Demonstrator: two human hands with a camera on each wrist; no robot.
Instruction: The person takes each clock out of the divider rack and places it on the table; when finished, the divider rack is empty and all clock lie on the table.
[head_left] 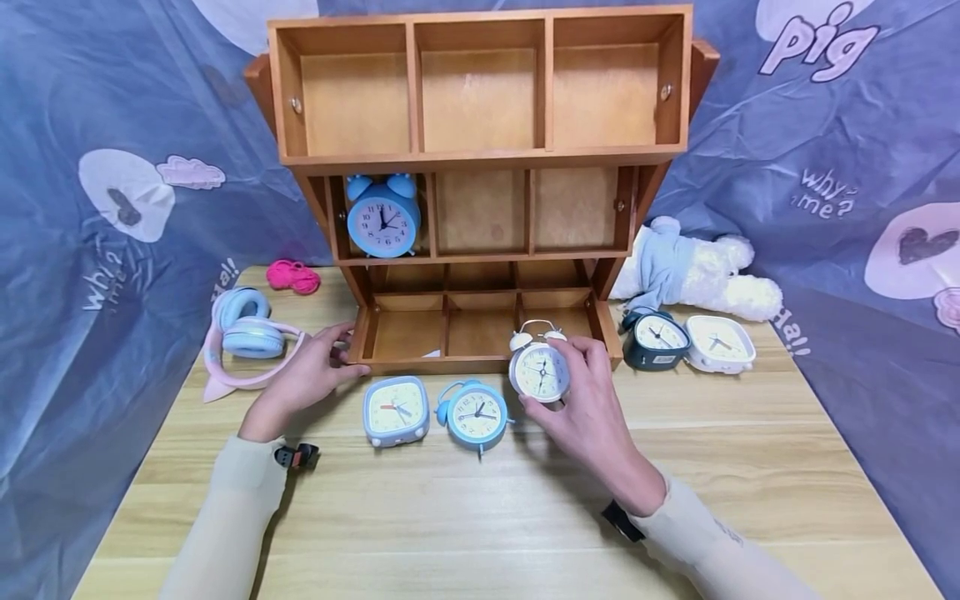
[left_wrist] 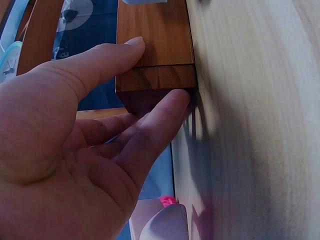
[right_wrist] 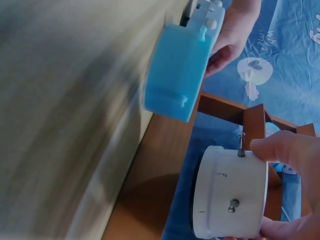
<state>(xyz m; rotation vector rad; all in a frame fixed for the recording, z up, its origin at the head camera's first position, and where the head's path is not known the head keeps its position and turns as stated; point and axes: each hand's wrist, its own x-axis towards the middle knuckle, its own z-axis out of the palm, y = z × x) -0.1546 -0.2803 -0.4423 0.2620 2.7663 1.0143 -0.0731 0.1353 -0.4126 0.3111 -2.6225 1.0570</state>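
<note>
A white twin-bell alarm clock [head_left: 542, 372] is pinched between the thumb and fingers of my right hand [head_left: 592, 412], in front of the bottom tier's right compartment. The right wrist view shows its white casing [right_wrist: 230, 192] and metal feet. My left hand [head_left: 306, 379] grips the front left corner of the wooden shelf [head_left: 480, 365], thumb on the front board and fingers round the side. Between my hands, a square pale-blue clock [head_left: 396, 411] and a round blue bell clock [head_left: 476, 414] stand on the table. Another blue twin-bell clock [head_left: 383, 218] occupies the middle tier's left compartment.
To the right are a dark green clock [head_left: 656, 340], a white square clock [head_left: 720, 343] and a white plush toy [head_left: 701, 267] lying down. Headphones [head_left: 251, 333] and a pink yarn bundle [head_left: 292, 276] lie on the left. Patterned blue cloth [head_left: 840, 150] hangs behind.
</note>
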